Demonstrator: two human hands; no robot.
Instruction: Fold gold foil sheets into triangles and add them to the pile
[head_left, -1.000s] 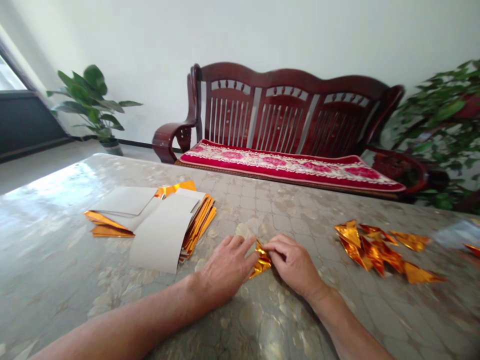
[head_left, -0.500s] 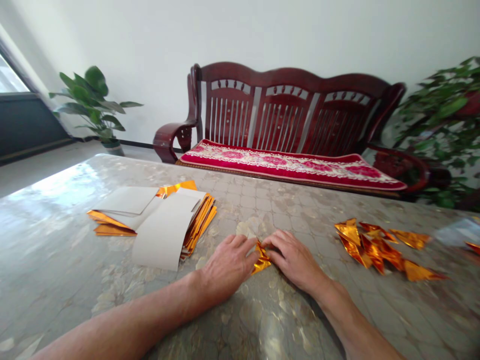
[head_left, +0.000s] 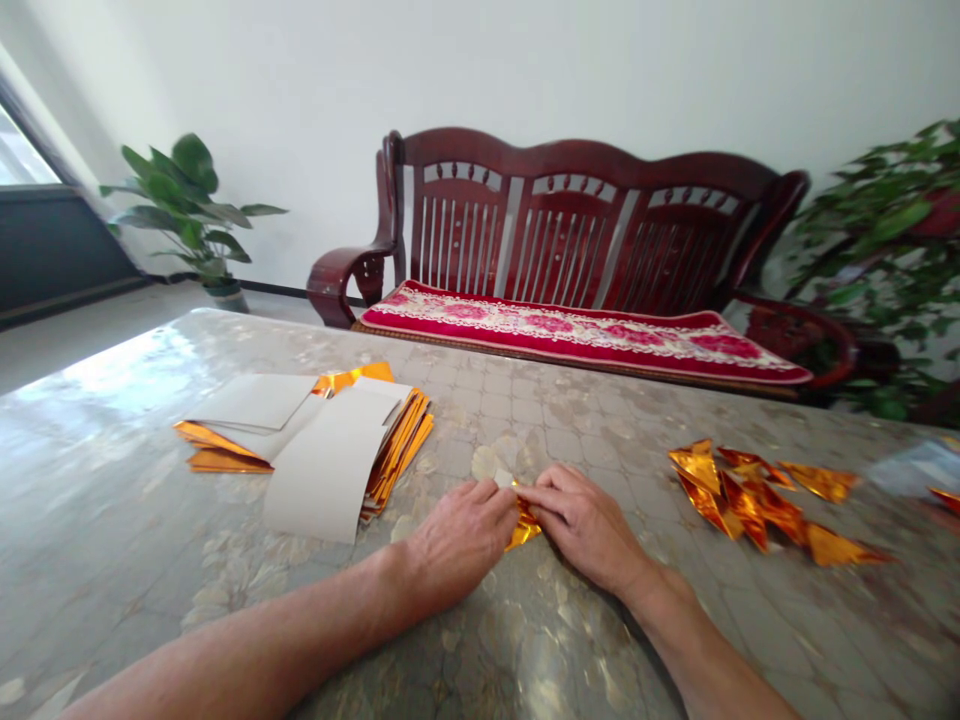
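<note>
A small sheet of gold foil paper (head_left: 526,530), partly folded, lies on the table between my two hands, mostly covered by them. From the left, my left hand (head_left: 469,530) has its fingers curled and pressed onto the paper. Opposite it, my right hand (head_left: 581,515) pinches at the paper's upper edge, index finger reaching across to the left fingers. A bit of pale paper backing shows just beyond the fingertips. To the left rests a stack of foil sheets (head_left: 401,445) with pale backs. Several folded gold foil pieces (head_left: 761,505) lie in a loose group to the right.
The table (head_left: 480,630) has a glossy patterned cover. A clear plastic bag (head_left: 919,467) lies at its right side. Beyond the far edge stands a dark wooden bench (head_left: 570,225) with a red floral cushion (head_left: 547,322). Potted plants (head_left: 191,205) flank it on both sides.
My right hand's fingers have closed together and its index finger has moved left over the foil paper's top edge. My left hand has stayed nearly in place, its fingers more tucked.
</note>
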